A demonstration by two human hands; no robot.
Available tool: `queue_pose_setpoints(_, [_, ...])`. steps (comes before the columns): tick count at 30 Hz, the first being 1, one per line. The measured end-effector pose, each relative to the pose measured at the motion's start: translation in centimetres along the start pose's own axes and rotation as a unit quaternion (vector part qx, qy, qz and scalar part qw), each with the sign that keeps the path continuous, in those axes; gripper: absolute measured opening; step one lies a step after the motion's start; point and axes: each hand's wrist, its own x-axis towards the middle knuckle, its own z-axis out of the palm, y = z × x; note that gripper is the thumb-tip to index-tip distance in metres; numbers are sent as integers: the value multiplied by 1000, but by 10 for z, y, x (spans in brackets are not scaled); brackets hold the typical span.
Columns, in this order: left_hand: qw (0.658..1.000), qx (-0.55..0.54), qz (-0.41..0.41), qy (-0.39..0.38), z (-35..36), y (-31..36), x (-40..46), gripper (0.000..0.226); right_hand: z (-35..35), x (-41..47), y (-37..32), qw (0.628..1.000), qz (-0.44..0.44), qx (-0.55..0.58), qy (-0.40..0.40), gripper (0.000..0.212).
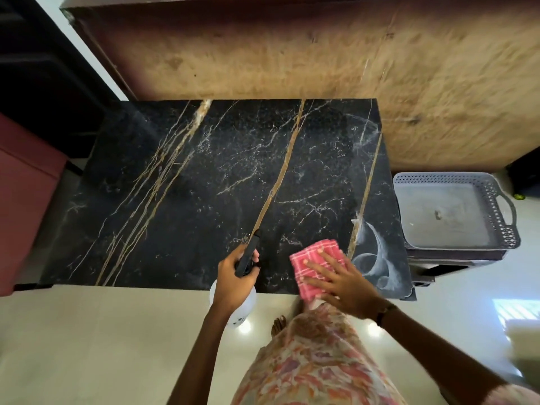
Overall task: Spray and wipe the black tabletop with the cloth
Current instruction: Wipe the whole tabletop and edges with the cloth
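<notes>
Wipe under way at the near right corner; most of the top not yet worked.

Right hand (pixel 339 283) lies flat with fingers spread, pressing the cloth (pixel 317 266) onto the tabletop (pixel 204 185). Just right of this hand, curved pale smears mark a patch wiped or still wet. Left hand (pixel 233 277) curls round the sprayer (pixel 248 255), nozzle aimed over the top ahead of it, bottle hanging beyond the near edge. Judgement: the surface ahead and left of both hands looks dry and streak-free, so most spraying and wiping remains.
</notes>
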Motion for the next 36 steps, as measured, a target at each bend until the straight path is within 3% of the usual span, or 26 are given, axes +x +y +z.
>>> queue_pose_setpoints(3, [1000, -10, -10, 8, -3, -2, -14, 20, -9, 6, 17, 997, 69, 25, -10, 45])
queue_pose_setpoints(7, [1000, -6, -14, 4, -5, -11, -27, 22, -16, 66, -25, 979, 188, 73, -12, 49])
queue_pose_setpoints(11, [1000, -4, -25, 5, -4, -15, -36, 21, -5, 85, -77, 994, 95, 55, -20, 47])
queue_pose_setpoints(15, [1000, -5, -18, -4, -5, -17, -43, 20, 2, 29, -68, 1000, 15, -5, -10, 48])
queue_pose_setpoints(20, [1000, -3, 0, -4, -4, -16, -50, 21, -2, -29, -3, 996, 82, 15, -21, 46])
queue_pose_setpoints(24, [1000, 5, 10, -11, 2, -12, -52, 24, -21, 11, -6, 977, 201, 61, -45, 56])
queue_pose_setpoints(26, [1000, 16, 16, -13, 8, -7, -52, 25, -22, 32, -21, 973, 218, 71, -34, 58])
queue_pose_setpoints(32, [999, 20, 26, -27, 34, 8, -48, 23, -1, -15, -20, 997, 72, 17, -38, 48])
queue_pose_setpoints(36, [999, 19, 12, -35, 60, 19, -45, 23, 0, -73, 24, 998, 59, 15, -28, 49])
